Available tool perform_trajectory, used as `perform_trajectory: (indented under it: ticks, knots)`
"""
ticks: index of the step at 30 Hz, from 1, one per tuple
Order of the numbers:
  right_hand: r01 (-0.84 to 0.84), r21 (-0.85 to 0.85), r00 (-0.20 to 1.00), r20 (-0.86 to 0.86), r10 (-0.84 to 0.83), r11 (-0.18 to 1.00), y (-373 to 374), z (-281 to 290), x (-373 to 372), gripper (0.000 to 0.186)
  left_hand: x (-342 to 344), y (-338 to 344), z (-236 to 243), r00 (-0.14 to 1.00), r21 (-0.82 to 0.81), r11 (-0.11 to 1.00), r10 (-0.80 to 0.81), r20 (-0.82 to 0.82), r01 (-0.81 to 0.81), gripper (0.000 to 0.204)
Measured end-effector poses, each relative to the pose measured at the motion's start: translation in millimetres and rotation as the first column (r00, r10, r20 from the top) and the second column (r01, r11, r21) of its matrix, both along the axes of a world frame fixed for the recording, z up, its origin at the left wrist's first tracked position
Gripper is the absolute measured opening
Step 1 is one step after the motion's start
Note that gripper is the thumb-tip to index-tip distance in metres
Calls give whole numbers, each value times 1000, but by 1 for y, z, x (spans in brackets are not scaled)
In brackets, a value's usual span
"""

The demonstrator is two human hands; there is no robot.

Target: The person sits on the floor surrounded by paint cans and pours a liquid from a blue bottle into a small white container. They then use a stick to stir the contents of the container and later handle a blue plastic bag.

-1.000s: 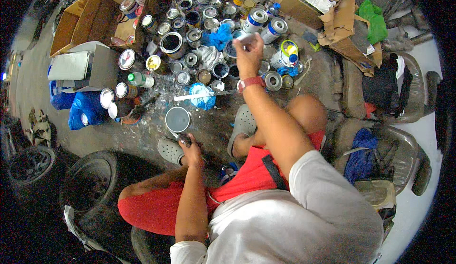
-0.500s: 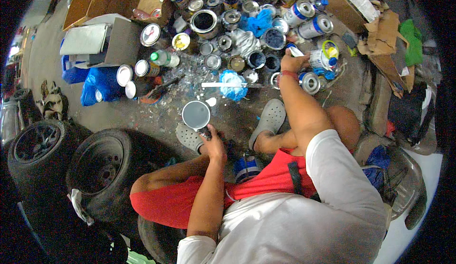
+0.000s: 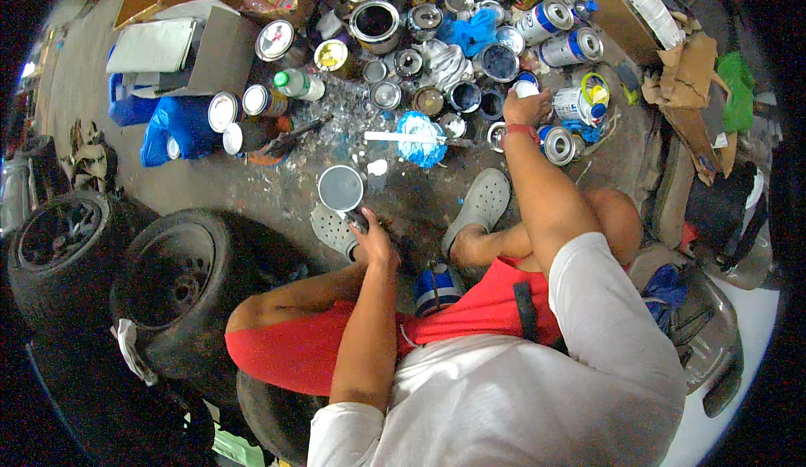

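My right hand (image 3: 525, 107) reaches forward among many paint cans and grips a small white-topped can (image 3: 525, 89). My left hand (image 3: 374, 240) rests low beside my grey shoe (image 3: 334, 229), holding the handle of a round grey metal cup (image 3: 341, 188) that stands on the stained floor. A blue-and-white paint can (image 3: 436, 287) sits between my legs. A white stir stick (image 3: 401, 137) lies across a blue-smeared lid (image 3: 421, 140) just ahead of my feet.
Several open and closed paint cans (image 3: 376, 23) crowd the floor ahead. Cardboard boxes (image 3: 195, 49) and a blue bag (image 3: 172, 123) sit at left, torn cardboard (image 3: 687, 72) at right. Two tyres (image 3: 180, 275) lie at my left.
My right hand has drawn back from farther up toward the nearer cans. The view has shifted downward, so cup and cans sit higher in the picture. My left hand stays by the cup.
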State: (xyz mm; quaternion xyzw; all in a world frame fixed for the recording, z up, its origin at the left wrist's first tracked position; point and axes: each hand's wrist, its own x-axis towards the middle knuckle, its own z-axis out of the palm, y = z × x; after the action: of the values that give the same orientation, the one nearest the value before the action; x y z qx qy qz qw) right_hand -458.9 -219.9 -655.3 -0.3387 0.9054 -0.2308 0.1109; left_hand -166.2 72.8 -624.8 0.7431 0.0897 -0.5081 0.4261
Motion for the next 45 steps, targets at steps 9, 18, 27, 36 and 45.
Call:
perform_trajectory:
  ticks: [9, 18, 27, 36, 45]
  knots:
    - [-572, -334, 801, -30, 598, 749, 76, 76, 70, 42, 19, -18, -59, 937, 1, 998, -60, 343, 63, 66]
    - [-854, 135, 515, 93, 852, 502, 115, 65, 67, 35, 36, -38, -76, 930, 38, 999, -33, 367, 21, 65]
    - [-874, 54, 487, 104, 867, 484, 120, 52, 64, 28, 41, -47, -79, 921, 203, 976, -148, 361, 77, 75]
    - [-633, -237, 739, 99, 666, 737, 112, 43, 62, 30, 46, -37, -93, 918, -57, 997, -22, 395, 48, 95]
    - [-428, -53, 882, 192, 430, 902, 84, 15, 45, 35, 81, -30, -15, 997, -40, 997, 63, 33, -62, 92]
